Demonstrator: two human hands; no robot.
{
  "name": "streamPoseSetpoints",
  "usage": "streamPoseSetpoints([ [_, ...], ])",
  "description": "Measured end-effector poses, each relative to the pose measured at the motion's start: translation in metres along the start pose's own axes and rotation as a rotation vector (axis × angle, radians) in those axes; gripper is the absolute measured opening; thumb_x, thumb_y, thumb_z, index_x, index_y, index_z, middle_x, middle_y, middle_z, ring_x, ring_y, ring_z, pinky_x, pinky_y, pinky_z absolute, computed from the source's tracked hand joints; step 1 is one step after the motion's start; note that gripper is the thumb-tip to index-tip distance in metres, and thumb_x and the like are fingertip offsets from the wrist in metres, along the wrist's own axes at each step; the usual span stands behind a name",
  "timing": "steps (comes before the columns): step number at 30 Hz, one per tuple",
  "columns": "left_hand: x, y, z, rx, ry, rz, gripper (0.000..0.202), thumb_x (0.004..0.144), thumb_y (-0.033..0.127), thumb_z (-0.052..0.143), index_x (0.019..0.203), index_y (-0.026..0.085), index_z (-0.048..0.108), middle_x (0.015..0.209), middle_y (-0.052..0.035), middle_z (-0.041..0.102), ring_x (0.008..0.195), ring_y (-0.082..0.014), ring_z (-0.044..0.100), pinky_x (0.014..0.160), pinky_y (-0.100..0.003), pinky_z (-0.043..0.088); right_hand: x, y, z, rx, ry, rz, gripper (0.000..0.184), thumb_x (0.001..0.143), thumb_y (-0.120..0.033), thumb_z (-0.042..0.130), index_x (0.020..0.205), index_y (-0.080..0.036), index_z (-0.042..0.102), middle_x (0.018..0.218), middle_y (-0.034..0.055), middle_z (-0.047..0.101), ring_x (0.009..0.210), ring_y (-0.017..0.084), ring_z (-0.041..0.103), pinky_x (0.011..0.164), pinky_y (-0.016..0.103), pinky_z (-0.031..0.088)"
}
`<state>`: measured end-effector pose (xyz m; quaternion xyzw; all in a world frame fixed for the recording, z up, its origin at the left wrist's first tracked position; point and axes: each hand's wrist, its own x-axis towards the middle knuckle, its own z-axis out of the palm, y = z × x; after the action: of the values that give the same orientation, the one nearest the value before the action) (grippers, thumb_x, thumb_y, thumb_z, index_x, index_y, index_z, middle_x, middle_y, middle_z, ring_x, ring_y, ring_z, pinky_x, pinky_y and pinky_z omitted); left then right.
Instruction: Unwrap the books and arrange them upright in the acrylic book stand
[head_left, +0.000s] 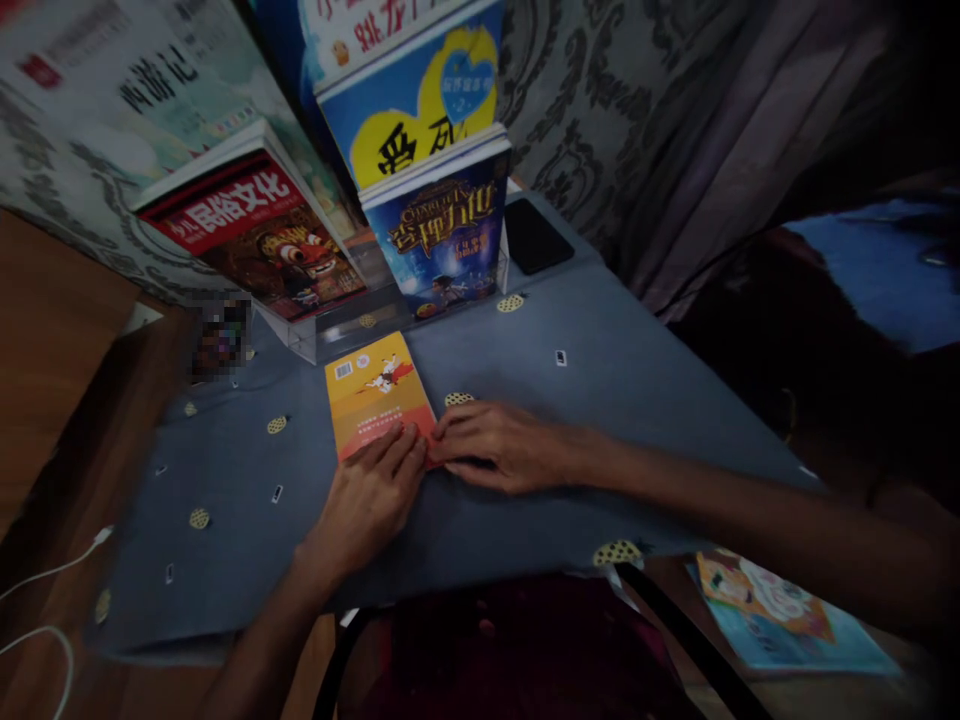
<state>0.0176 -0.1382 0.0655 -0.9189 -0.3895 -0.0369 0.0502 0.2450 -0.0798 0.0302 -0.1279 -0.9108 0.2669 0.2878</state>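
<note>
A small orange-and-yellow book [382,390] lies closed on the cloth-covered table, its barcode side up. My left hand [379,485] rests over the book's lower edge, fingers stretched out and lying flat on the cover. At the lower right edge of the same book is my right hand [499,447]. Its fingers are bent together against that edge, with the thumb beneath them, and they appear to grip the book there. The fingertips partly hide the book's lower right corner.
Behind the book, clear stands hold a red-bordered book [259,235], a blue book [442,230] and several more. A black phone [536,235] lies beside them. The table [570,420] has a grey-blue pineapple-print cloth. A picture book [787,610] lies lower right, a white cable [67,570] left.
</note>
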Motion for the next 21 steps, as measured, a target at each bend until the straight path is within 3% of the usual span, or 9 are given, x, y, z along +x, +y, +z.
streamPoseSetpoints([
  [3, -0.005, -0.018, 0.005, -0.131, 0.044, -0.049, 0.033, 0.101, 0.020, 0.044, 0.128, 0.018, 0.063, 0.129, -0.0100, 0.069, 0.121, -0.0233, 0.064, 0.100, -0.041, 0.056, 0.003, -0.005, 0.002, -0.108, -0.020, -0.015, 0.023, 0.099, -0.019, 0.049, 0.096, -0.015, 0.071, 0.089, 0.0078, 0.071, 0.090, 0.020, 0.059, 0.089, 0.037, 0.050],
  [6, -0.016, -0.046, 0.017, -0.167, 0.127, -0.201, 0.036, 0.102, 0.024, 0.043, 0.134, 0.022, 0.060, 0.139, -0.0104, 0.063, 0.132, -0.0254, 0.056, 0.111, -0.049, 0.048, 0.003, -0.007, 0.007, -0.166, -0.026, 0.009, 0.021, 0.099, -0.018, 0.050, 0.100, -0.017, 0.070, 0.095, 0.0077, 0.070, 0.094, 0.019, 0.060, 0.091, 0.036, 0.050],
  [8, -0.023, -0.063, 0.028, -0.183, 0.162, -0.296, 0.040, 0.102, 0.031, 0.044, 0.140, 0.022, 0.055, 0.149, -0.0118, 0.053, 0.139, -0.0272, 0.049, 0.115, -0.051, 0.043, 0.001, -0.006, 0.012, -0.204, -0.031, 0.048, 0.021, 0.097, -0.018, 0.053, 0.112, -0.018, 0.068, 0.112, 0.0102, 0.069, 0.108, 0.021, 0.060, 0.097, 0.039, 0.050],
  [11, -0.032, -0.078, 0.040, -0.263, 0.161, -0.363, 0.048, 0.103, 0.037, 0.043, 0.148, 0.022, 0.045, 0.157, -0.0115, 0.042, 0.145, -0.0257, 0.040, 0.116, -0.047, 0.043, -0.003, -0.002, 0.018, -0.239, -0.045, 0.102, 0.037, 0.095, -0.020, 0.057, 0.132, -0.020, 0.060, 0.143, 0.0129, 0.057, 0.135, 0.024, 0.049, 0.111, 0.046, 0.043],
  [16, -0.038, -0.074, 0.047, -0.288, 0.177, -0.327, 0.049, 0.103, 0.035, 0.043, 0.151, 0.023, 0.042, 0.157, -0.0102, 0.043, 0.147, -0.0249, 0.037, 0.119, -0.048, 0.038, -0.008, -0.009, 0.021, -0.206, -0.125, 0.181, 0.052, 0.092, -0.029, 0.065, 0.142, -0.021, 0.054, 0.154, 0.0124, 0.048, 0.144, 0.026, 0.041, 0.119, 0.049, 0.035],
  [21, -0.052, -0.055, 0.044, -0.264, 0.222, -0.254, 0.053, 0.101, 0.028, 0.046, 0.154, 0.024, 0.036, 0.156, -0.0105, 0.044, 0.146, -0.0248, 0.039, 0.118, -0.048, 0.040, -0.022, -0.034, 0.025, -0.227, -0.226, 0.187, 0.069, 0.086, -0.040, 0.072, 0.148, -0.021, 0.047, 0.155, 0.0124, 0.046, 0.145, 0.029, 0.040, 0.119, 0.055, 0.034],
])
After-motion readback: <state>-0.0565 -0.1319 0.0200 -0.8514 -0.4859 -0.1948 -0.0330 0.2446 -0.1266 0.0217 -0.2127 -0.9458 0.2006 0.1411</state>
